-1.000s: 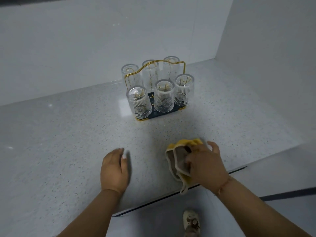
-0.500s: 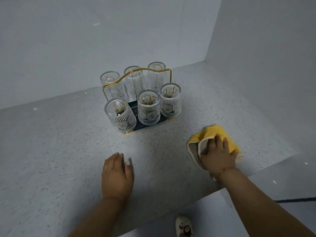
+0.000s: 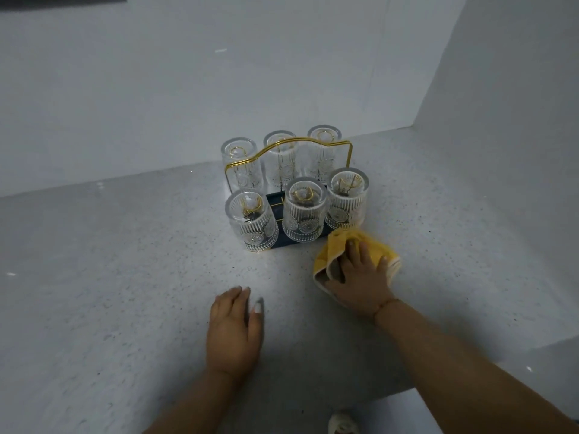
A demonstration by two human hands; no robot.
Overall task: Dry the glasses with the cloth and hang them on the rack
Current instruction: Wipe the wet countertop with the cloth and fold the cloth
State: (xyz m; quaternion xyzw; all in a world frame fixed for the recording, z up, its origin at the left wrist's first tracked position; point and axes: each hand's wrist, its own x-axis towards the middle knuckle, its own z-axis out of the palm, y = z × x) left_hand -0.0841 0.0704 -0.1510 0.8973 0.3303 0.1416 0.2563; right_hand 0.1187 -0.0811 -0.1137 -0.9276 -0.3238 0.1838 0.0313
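Observation:
A gold wire rack (image 3: 289,148) with a dark base stands on the speckled counter (image 3: 109,277). Several ribbed clear glasses (image 3: 304,214) hang upside down on its pegs in two rows. A yellow cloth (image 3: 332,249) lies on the counter just right of the rack's front corner. My right hand (image 3: 360,274) rests flat on the cloth, fingers spread over it. My left hand (image 3: 233,327) lies flat on the bare counter in front of the rack, holding nothing.
White walls close the counter at the back and on the right, forming a corner behind the rack. The counter's front edge runs along the lower right. A shoe (image 3: 343,426) shows below on the floor.
My right hand has slid the yellow cloth from the counter's front edge out to the right, then forward to the rack's right front corner. My left hand has stayed in place.

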